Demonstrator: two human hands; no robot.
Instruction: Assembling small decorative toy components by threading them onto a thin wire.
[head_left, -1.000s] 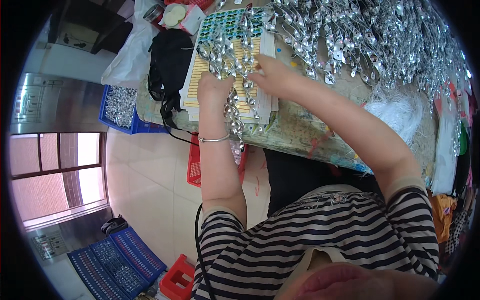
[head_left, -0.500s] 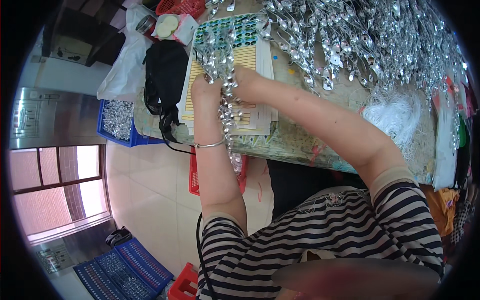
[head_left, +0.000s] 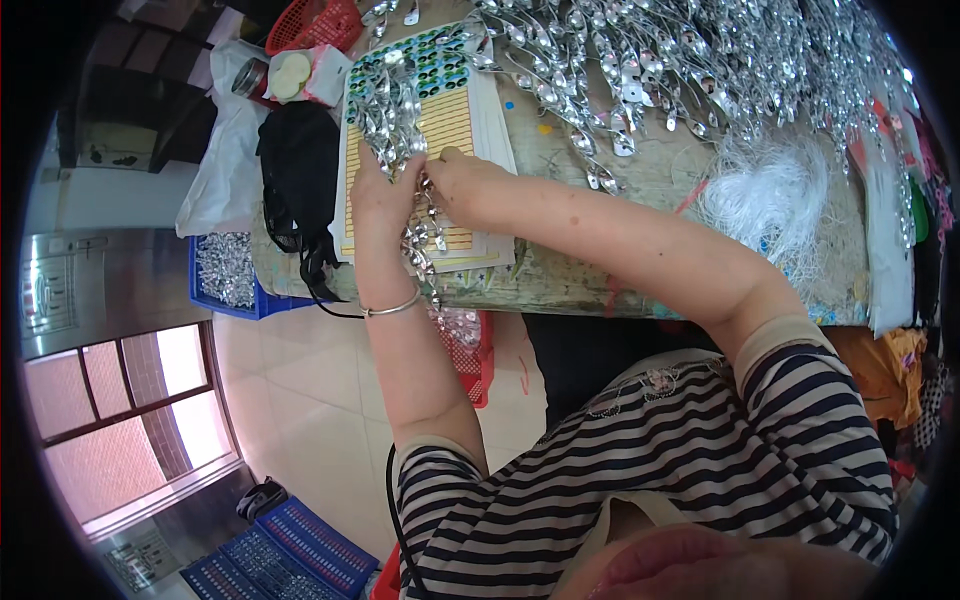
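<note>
Strands (head_left: 392,125) — tail (head_left: 424,264) near table edge (head_left: 575,301)

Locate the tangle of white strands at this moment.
In the head view, the tangle of white strands lies toward the table's right, beside the mass of silver strings and just beyond the right forearm.

Craft workshop, pretty clearly: stained tabletop (head_left: 545,152), silver strands (head_left: 720,70) heaped upper right, blue crate (head_left: 270,304) of shiny bits (head_left: 227,268) left.

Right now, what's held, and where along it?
Left hand grips a bunch of silver beaded strands partway along, lengths showing above and below. Right hand is close beside; can't tell whether its fingers pinch any.
</note>
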